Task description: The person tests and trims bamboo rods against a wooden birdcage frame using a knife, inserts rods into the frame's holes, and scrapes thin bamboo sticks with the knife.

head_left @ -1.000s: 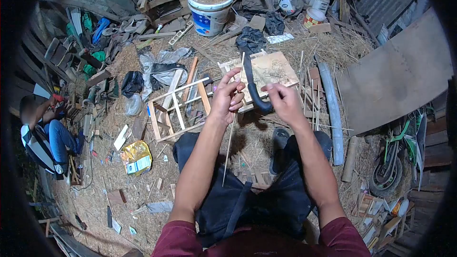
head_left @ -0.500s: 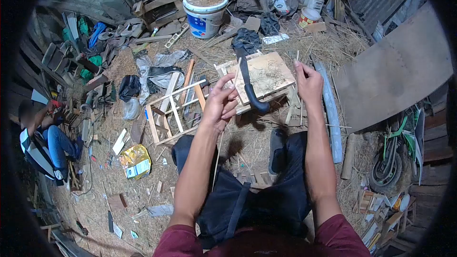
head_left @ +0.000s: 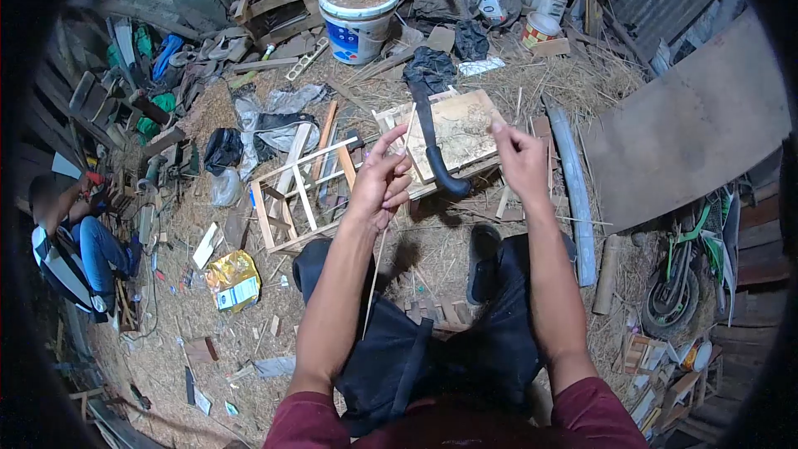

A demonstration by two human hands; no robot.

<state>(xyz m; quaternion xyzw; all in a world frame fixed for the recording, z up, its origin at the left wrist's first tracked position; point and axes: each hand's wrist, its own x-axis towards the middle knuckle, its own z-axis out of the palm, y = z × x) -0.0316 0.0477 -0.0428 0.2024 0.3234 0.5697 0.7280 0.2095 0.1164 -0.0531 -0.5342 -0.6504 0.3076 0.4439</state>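
My left hand [head_left: 381,179] is closed round a long thin stick [head_left: 374,284], which slants down over my left thigh. My right hand [head_left: 522,160] is raised to the right with thumb and forefinger pinched; anything between them is too small to make out. Between the hands, a tool with a curved black handle [head_left: 446,173] and a dark flat length lies across a pale wooden board [head_left: 472,123]. Left of the board lies a light wooden frame [head_left: 306,198], partly behind my left hand.
A white-and-blue bucket [head_left: 357,27] stands behind the board. A co-worker [head_left: 98,254] crouches at the far left. A grey pole [head_left: 573,191] and a large sheet [head_left: 690,125] lie to the right, near a green motorbike [head_left: 675,283]. A gold packet [head_left: 233,281] lies front left.
My right hand first moved right, away from the black handle, then came back slightly left and lower. My left hand shifted a little left, still with the stick.
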